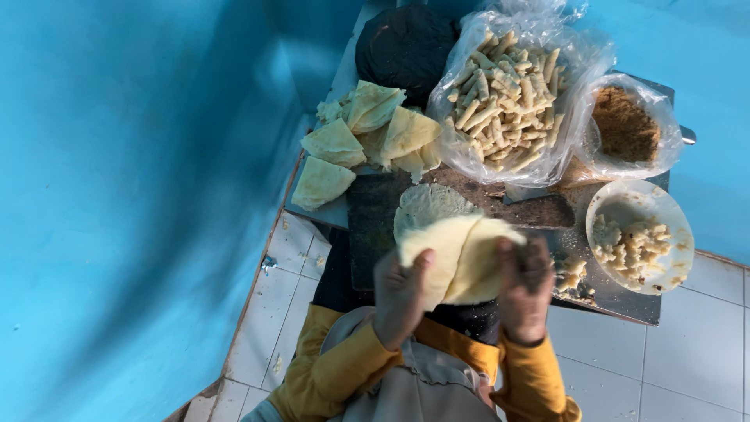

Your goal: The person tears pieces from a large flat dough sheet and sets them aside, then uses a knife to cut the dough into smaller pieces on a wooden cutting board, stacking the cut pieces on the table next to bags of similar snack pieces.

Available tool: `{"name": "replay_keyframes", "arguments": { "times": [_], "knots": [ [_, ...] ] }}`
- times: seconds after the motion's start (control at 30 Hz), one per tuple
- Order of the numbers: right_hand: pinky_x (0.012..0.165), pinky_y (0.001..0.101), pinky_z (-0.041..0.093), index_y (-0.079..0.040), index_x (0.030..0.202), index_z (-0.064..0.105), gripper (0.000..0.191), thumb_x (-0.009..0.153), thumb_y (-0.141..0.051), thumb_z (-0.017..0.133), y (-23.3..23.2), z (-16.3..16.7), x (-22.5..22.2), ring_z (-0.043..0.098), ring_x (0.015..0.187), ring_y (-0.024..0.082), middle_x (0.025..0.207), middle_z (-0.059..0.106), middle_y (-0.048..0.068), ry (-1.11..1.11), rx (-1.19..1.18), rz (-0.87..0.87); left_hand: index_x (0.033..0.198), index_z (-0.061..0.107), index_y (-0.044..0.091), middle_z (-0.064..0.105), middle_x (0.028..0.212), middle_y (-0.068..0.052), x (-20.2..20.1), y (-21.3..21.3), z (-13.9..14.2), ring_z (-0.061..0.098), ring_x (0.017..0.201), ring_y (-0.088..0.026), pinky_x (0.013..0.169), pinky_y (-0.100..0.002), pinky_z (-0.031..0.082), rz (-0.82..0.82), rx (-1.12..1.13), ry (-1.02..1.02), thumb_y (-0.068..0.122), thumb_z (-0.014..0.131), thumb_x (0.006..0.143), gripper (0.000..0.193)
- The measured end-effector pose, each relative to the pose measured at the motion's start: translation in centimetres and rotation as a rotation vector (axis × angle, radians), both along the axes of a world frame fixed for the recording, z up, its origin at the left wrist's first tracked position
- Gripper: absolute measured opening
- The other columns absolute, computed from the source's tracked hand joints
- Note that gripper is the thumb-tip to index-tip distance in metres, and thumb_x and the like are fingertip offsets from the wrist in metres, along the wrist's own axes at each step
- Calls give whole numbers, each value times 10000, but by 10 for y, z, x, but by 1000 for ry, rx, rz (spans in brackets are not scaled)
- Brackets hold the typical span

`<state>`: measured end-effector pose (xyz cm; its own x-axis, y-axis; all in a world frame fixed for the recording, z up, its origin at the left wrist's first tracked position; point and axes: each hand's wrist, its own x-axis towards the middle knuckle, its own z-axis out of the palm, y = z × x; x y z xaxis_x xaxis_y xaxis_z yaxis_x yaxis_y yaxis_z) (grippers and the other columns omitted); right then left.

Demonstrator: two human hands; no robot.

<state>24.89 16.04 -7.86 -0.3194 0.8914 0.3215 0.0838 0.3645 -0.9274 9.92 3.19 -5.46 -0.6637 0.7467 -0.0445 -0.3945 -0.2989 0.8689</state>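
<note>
A pale folded dough sheet (461,258) is held up over the near edge of the counter (617,301). The left hand (400,301) pinches its left edge with the thumb on top; the right hand (525,289) grips its right edge. At 12 o'clock from it a flat round wrapper (426,207) lies on a dark board (371,234). At 11 o'clock, folded wrappers (367,137) crowd the counter's left edge beside the blue wall (133,195). At 1 o'clock a clear bag (574,70) holds rolled sticks (504,101). At 2 o'clock, a smaller bag (664,164) holds brown crumbs (625,125). At 3 o'clock a white bowl (625,205) holds lumpy filling (629,246). White floor tiles (687,344) lie open at right.
</note>
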Motion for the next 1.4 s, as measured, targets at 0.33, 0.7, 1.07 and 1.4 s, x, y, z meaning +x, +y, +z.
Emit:
{"name": "replay_keyframes", "arguments": {
  "times": [0.33, 0.7, 1.07, 1.4],
  "knots": [
    [760, 268, 586, -102, 1080, 605, 92, 1008, -55, 572, 40, 51, 36, 696, 848, 134, 977, 717, 44, 460, -482, -46, 1244, 628, -1, 707, 1097, -62, -86, -29, -8, 684, 954, -158, 835, -327, 573, 224, 163, -171, 76, 583, 998, 262],
    [764, 171, 501, -67, 1103, 635, 59, 1049, -87, 624, 37, 59, 49, 620, 847, 54, 989, 686, -12, 240, -430, -10, 1375, 457, 7, 598, 850, -45, -127, -19, 46, 555, 690, -117, 608, -291, 480, 68, -295, 588, 184, 531, 1025, 400],
    [680, 219, 486, 22, 1132, 645, 157, 1025, -81, 595, 3, 66, 82, 609, 777, 79, 923, 703, 50, -136, -434, -10, 1538, 325, 39, 608, 1329, -194, -59, 164, 16, 630, 631, -181, 602, -345, 604, -324, -250, 733, 260, 511, 1049, 568],
    [700, 225, 485, -61, 1178, 672, 250, 947, -102, 584, 14, 65, 77, 628, 798, 87, 950, 727, 33, -105, -514, -28, 1371, 518, 82, 687, 1210, -168, -33, 208, 8, 669, 1120, -326, 1008, -418, 550, 141, 254, 1276, 108, 627, 938, 448]
  ]
}}
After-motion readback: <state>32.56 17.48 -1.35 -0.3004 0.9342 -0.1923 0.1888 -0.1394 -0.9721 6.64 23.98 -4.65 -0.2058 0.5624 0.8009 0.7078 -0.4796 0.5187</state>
